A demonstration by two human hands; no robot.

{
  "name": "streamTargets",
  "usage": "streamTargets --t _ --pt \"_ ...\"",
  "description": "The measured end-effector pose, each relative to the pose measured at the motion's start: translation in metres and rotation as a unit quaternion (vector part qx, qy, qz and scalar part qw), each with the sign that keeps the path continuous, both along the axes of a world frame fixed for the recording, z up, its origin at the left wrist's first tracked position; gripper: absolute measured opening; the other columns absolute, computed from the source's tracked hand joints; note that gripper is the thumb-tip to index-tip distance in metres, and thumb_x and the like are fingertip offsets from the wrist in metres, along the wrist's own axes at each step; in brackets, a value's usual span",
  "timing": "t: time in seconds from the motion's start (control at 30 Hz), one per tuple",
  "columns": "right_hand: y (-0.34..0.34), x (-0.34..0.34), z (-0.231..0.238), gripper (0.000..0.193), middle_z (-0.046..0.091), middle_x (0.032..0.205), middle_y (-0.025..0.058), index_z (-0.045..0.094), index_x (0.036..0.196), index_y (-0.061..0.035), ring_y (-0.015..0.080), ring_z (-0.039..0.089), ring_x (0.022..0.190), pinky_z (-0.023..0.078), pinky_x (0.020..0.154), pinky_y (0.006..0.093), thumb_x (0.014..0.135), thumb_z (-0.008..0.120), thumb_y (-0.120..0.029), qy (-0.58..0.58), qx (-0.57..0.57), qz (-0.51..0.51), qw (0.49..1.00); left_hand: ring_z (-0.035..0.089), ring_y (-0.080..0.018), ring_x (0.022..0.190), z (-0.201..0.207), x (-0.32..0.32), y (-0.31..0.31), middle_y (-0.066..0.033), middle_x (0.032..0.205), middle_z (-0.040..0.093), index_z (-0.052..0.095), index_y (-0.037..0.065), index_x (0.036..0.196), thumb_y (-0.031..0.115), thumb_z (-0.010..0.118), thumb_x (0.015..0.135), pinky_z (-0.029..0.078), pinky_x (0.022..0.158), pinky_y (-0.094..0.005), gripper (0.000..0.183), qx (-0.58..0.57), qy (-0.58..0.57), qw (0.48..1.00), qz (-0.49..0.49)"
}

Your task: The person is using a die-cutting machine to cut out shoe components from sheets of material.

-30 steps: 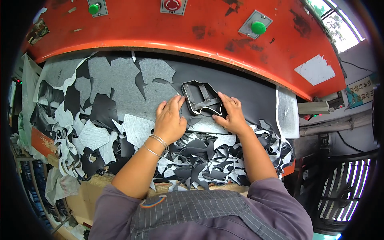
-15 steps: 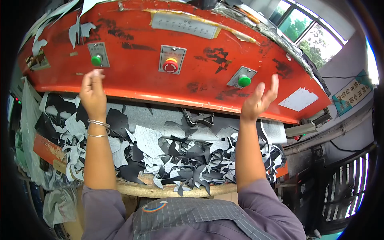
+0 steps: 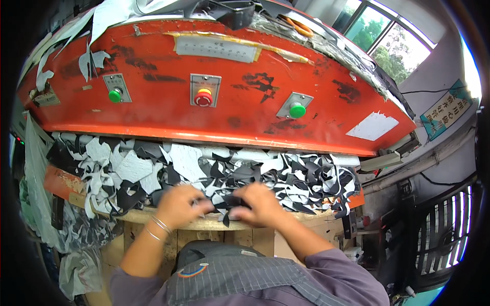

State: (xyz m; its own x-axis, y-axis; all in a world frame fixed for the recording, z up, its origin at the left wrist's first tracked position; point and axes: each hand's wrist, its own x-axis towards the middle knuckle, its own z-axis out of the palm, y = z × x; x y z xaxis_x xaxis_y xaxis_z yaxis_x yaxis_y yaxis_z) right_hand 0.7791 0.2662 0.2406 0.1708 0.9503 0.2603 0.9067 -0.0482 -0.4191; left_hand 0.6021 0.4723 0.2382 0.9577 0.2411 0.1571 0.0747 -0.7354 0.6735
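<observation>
Both hands are low over a bed of black and white sheet scraps (image 3: 186, 163), near the wooden front edge (image 3: 204, 222) of the machine bed. My left hand (image 3: 181, 206), with bangles at its wrist, has bent fingers blurred by motion; whether they hold anything cannot be made out. Just to its right, my right hand (image 3: 259, 205) is curled, with a black scrap (image 3: 236, 201) between thumb and fingers. Beyond them stands the machine's red front panel (image 3: 168, 115), bearing a left green button (image 3: 115, 95), a red stop button (image 3: 203, 98) and a right green button (image 3: 297, 110).
More scrap strips and an orange-handled tool (image 3: 298, 26) lie on top of the machine. Clear plastic bags (image 3: 43, 188) hang at the left. A black slatted rack (image 3: 441, 234) stands at the right, below a wall sign (image 3: 446, 109).
My hands have come down from beside the two green buttons to the scraps and closer together. The red panel sits lower over the bed, and the metal frame shown under it is out of sight.
</observation>
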Motion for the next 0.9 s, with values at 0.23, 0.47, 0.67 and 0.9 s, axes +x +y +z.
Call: streamTargets --t 0.23,0.47,0.67,0.9 --pt "-0.057 -0.049 -0.045 0.042 0.056 0.090 0.0086 0.060 0.101 -0.0054 0.0259 0.057 0.088 0.050 0.071 0.0365 0.064 0.075 -0.019 -0.076 -0.095 -0.071 0.990 0.055 -0.0296 0.088 -0.034 -0.008 -0.107 -0.0088 0.087 0.057 0.065 0.007 0.095 0.024 0.083 0.059 0.044 0.079 -0.0406 0.044 0.102 0.040 0.993 0.040" --pt "-0.059 -0.029 -0.038 0.045 0.059 0.091 0.0093 0.062 0.100 -0.0066 0.0273 0.059 0.089 0.051 0.073 0.0373 0.060 0.079 -0.018 -0.046 -0.135 -0.052 0.988 0.054 -0.0284 0.087 -0.027 0.009 -0.112 -0.0077 0.085 0.056 0.063 0.008 0.089 0.020 0.081 0.057 0.042 0.079 -0.0385 0.038 0.089 0.053 0.993 0.059" --pt "-0.017 0.085 0.007 0.033 0.069 0.097 0.0130 0.069 0.105 -0.0092 0.0308 0.066 0.090 0.052 0.080 0.0371 0.082 0.071 -0.034 0.214 -0.120 0.061 0.967 0.064 -0.0290 0.084 0.029 0.072 -0.061 -0.0107 0.084 0.067 0.073 0.013 0.087 0.057 0.064 0.076 0.051 0.074 -0.0384 0.046 -0.005 0.384 0.923 -0.023" --pt "0.104 0.208 -0.027 0.075 0.039 0.140 0.0185 0.054 0.129 -0.0236 0.0359 0.047 0.124 0.045 0.095 0.0467 0.065 0.076 -0.056 -0.029 -0.169 -0.066 0.983 0.048 -0.0317 0.123 -0.072 0.172 -0.021 -0.0160 0.130 0.054 0.057 0.001 0.120 0.032 0.067 0.082 0.038 0.102 -0.0415 0.051 0.167 -0.034 0.978 0.116"
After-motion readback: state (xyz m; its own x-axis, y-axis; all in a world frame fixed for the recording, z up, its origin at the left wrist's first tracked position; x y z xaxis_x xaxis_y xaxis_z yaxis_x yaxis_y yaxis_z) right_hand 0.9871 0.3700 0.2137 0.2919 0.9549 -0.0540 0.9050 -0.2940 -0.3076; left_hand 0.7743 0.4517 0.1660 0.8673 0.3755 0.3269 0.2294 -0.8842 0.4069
